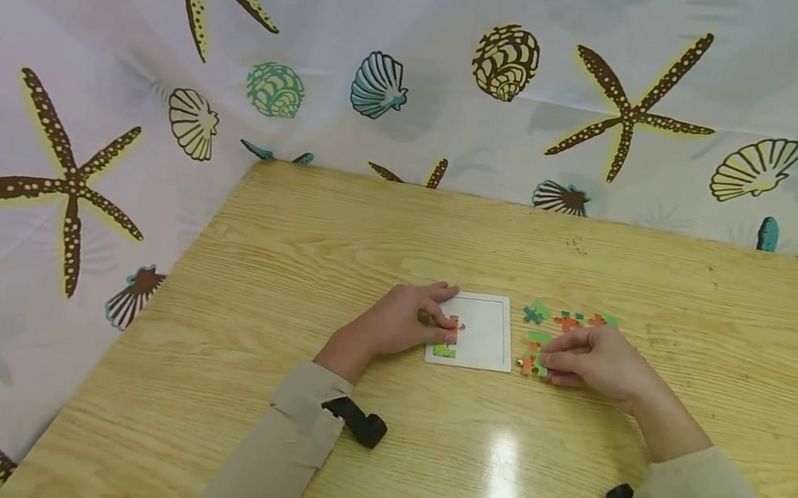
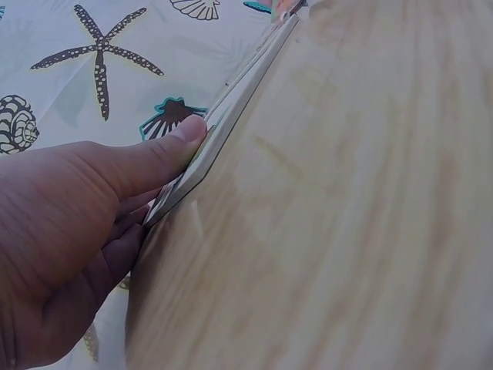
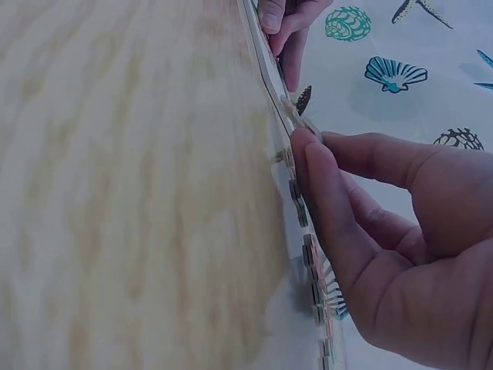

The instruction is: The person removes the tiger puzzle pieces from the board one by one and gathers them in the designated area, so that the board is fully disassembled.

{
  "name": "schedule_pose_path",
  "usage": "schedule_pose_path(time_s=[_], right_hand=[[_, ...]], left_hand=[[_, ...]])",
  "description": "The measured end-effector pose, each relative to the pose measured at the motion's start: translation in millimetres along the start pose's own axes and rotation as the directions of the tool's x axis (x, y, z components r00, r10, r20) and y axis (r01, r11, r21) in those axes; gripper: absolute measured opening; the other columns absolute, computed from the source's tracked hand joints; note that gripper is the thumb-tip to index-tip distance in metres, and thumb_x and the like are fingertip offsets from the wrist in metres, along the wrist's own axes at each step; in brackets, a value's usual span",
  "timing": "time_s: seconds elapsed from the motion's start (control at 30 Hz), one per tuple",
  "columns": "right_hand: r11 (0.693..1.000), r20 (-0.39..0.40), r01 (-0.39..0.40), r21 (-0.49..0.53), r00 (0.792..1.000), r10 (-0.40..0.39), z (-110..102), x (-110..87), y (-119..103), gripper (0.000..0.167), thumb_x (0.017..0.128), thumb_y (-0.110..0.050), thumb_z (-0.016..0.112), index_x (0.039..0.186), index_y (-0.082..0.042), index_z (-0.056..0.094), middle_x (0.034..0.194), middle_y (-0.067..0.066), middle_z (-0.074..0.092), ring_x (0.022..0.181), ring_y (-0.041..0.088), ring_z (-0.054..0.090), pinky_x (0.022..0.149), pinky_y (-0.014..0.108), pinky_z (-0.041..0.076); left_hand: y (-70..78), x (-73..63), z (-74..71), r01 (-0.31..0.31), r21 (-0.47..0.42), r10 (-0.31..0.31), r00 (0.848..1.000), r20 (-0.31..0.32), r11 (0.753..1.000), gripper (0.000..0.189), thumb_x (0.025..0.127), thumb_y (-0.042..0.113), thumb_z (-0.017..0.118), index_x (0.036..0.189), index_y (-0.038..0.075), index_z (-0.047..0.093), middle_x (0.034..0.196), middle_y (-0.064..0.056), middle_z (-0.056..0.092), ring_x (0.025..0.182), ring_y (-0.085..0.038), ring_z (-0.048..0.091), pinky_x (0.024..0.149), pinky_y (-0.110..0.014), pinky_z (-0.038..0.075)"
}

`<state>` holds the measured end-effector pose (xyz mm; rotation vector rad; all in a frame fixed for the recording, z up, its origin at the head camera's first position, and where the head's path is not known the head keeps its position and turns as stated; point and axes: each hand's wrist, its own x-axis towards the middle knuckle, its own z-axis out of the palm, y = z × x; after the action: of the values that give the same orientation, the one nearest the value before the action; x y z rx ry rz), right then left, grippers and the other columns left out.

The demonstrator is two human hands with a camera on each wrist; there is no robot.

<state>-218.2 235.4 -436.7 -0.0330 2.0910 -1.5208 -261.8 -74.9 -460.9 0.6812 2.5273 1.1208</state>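
Observation:
A square white puzzle board (image 1: 482, 336) lies on the table with a few orange and green jigsaw pieces (image 1: 444, 350) along its left side. My left hand (image 1: 407, 317) holds the board's left edge, its thumb and bent index finger over those pieces. In the left wrist view, the thumb (image 2: 189, 131) lies on top of the board and the other fingers are at its edge. My right hand (image 1: 599, 361) is just right of the board, above loose jigsaw pieces (image 1: 531, 361). In the right wrist view, its fingertips pinch one thin jigsaw piece (image 3: 310, 128); its printed face is hidden.
More loose pieces, green and orange, lie in a row right of the board, such as a teal and green piece (image 1: 536, 312) and an orange piece (image 1: 568, 322). The wooden table (image 1: 339, 241) meets a curtain (image 1: 436, 27) printed with shells and starfish.

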Motion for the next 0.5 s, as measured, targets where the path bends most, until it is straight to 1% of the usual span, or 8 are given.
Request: schedule_pose_path(time_s=[0.23,0.37,0.5], right_hand=[[0.998,-0.035,-0.018,-0.059,0.999,0.015,4,0.5,-3,0.026,0.095,-0.009,0.068,0.113,0.01,0.066,0.095,0.006,0.075,0.082,0.012,0.073,0.076,0.027,0.061],[0.991,-0.074,-0.025,-0.133,0.997,0.015,8,-0.8,-7,0.025,0.094,-0.011,0.07,0.109,0.008,0.07,0.095,0.008,0.074,0.079,0.011,0.072,0.073,0.026,0.061],[0.971,-0.113,-0.033,-0.236,0.994,0.007,12,-4.4,-11,0.021,0.092,-0.013,0.072,0.104,0.005,0.073,0.094,0.01,0.074,0.076,0.011,0.071,0.071,0.027,0.061]], left_hand=[[-0.8,2.3,-0.9,0.007,0.02,-0.007,1.0,-0.003,1.0,0.022,0.085,0.029,0.08,0.1,0.013,0.081,0.157,0.0,0.043,0.153,-0.019,0.026,0.124,-0.043,0.026],[-2.2,2.0,-1.0,-0.007,0.035,0.007,1.0,-0.003,0.999,0.023,0.085,0.03,0.08,0.1,0.013,0.081,0.156,-0.002,0.043,0.153,-0.02,0.026,0.123,-0.044,0.026],[-2.8,1.3,1.3,-0.008,0.034,0.008,1.0,-0.002,0.999,0.023,0.086,0.03,0.079,0.101,0.013,0.081,0.157,-0.004,0.042,0.153,-0.022,0.024,0.123,-0.045,0.026]])
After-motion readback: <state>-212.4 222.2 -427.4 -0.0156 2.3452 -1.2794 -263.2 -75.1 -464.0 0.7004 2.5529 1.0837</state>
